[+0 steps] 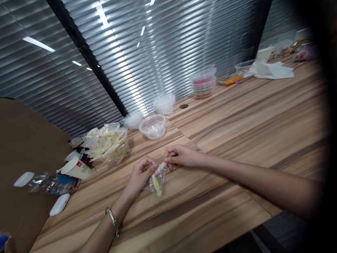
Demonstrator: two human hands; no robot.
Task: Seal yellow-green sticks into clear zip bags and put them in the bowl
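L hand & R hand pinch far end of clear plastic bag; yellow-green piece inside, nr side, long axis approx near-far, L hand closer

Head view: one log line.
left hand: pinching clear bag; right hand: at bag's top; inside: yellow-green item; beyond hands: clear bowl

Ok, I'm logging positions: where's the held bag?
Head view, below and slightly left of centre: the bag is held between the left hand and right hand.

L fingers & R fingers on clear bag w/ yellow-green pc., at wood tbl.
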